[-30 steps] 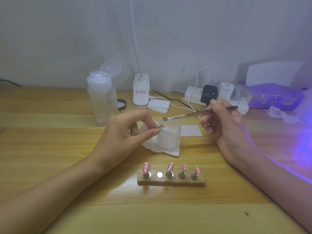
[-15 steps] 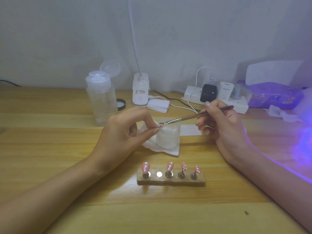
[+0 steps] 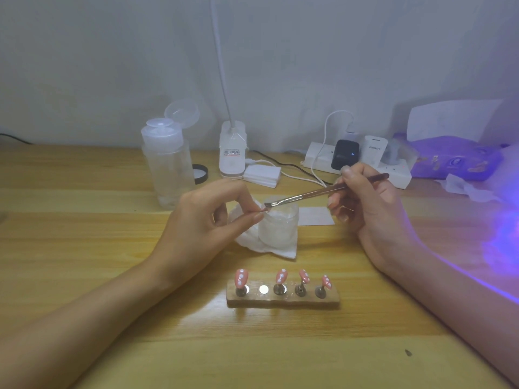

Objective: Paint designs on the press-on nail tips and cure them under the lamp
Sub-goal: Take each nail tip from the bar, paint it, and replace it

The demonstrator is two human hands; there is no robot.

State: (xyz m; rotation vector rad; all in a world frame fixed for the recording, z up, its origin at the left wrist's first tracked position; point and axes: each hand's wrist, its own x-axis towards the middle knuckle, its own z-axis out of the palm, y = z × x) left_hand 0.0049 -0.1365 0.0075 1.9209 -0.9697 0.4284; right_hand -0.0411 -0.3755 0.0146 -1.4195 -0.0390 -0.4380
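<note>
Progress: four pink nail tips with white dots are standing on pins in the pale wooden holder block, which is lying nearer the person than both grips. The second seat from the left is showing only a bare round magnet, so one tip is judged to be out for painting.

The left hand is pinching a small pinkish piece, its grip closed tight between thumb and forefinger. The piece is too small to confirm as the tip.

The right hand is holding a thin metal-handled brush in a pen-style grip, with the bristle end meeting the pinched piece.

Remaining, as judged: finishing this design, re-seating the tip, and curing. Whether the four seated tips are cured cannot be told.

Surroundings: a frosted white jar on crumpled white tissue is sitting just behind the left grip, and the brush is crossing over its mouth, so there is a knock risk. Violet light is glowing on the bench well right of the right grip; the lamp body is not in view. A clear pump bottle and a white power strip are standing further back.
</note>
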